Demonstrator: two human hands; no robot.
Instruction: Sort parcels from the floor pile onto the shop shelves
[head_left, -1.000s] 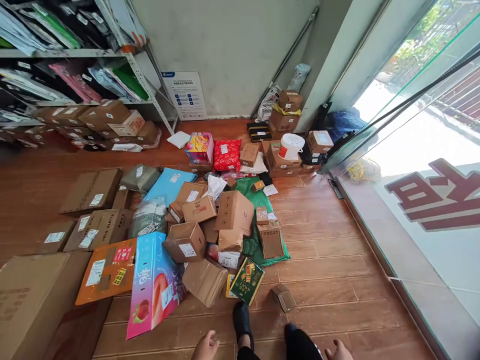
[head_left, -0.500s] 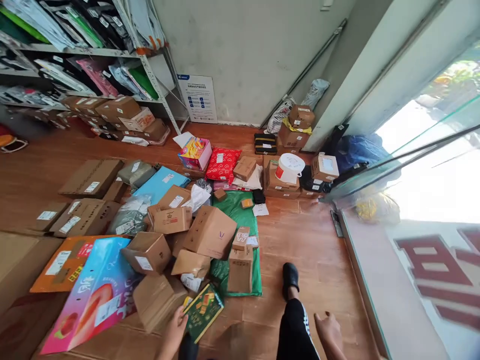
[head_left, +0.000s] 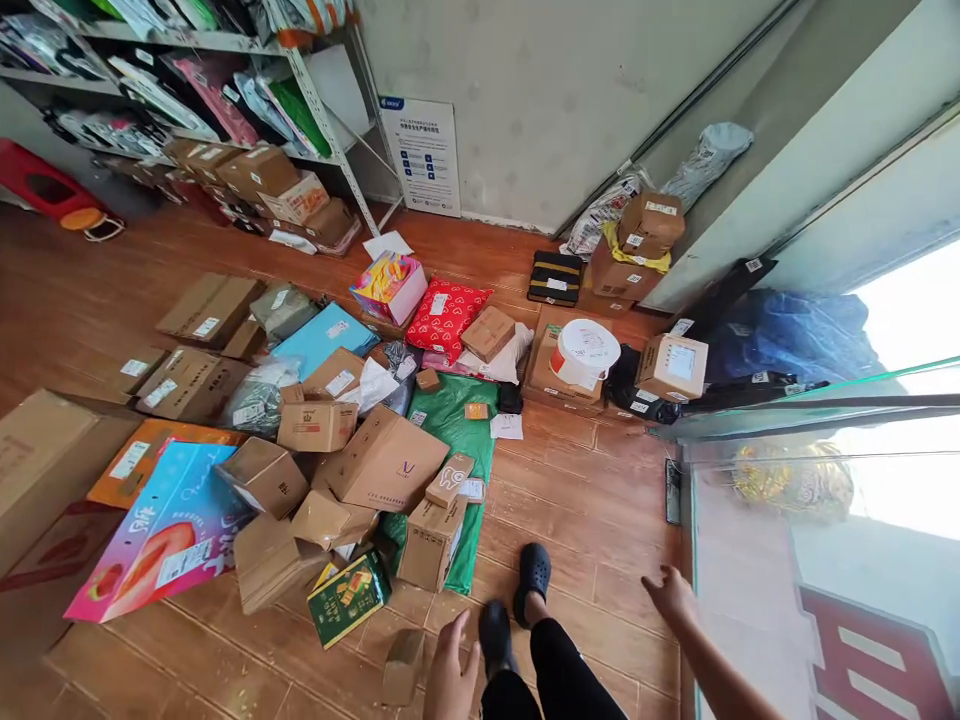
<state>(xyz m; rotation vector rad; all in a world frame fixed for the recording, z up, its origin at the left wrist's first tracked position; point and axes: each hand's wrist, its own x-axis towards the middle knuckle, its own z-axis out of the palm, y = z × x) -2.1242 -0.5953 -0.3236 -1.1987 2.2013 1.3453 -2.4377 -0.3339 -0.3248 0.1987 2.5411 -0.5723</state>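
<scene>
My left hand (head_left: 453, 668) is empty, its fingers apart, low in the view beside a small brown carton (head_left: 403, 667) on the floor. The dark green box (head_left: 349, 597) with yellow edges and printed food lies at the near side of the parcel pile, apart from that hand. My right hand (head_left: 670, 594) hangs over bare floor at the right with fingers spread and nothing in it. Around the green box are cardboard cartons (head_left: 274, 560), a green plastic parcel (head_left: 462, 557) and a large pink-and-blue box (head_left: 169, 525).
A glass door (head_left: 750, 560) stands at the right. Toward the wall are a white bucket (head_left: 586, 350) on a carton, a red heart-print parcel (head_left: 445, 318) and stacked boxes (head_left: 649, 225). A shelf rack (head_left: 322, 110) with bagged parcels fills the upper left. Wooden floor (head_left: 585, 520) shows between pile and door.
My left hand has let go of the green box and moved right; the box now lies by the pile. My right hand's fingers have spread. The view has shifted, and both shoes now show.
</scene>
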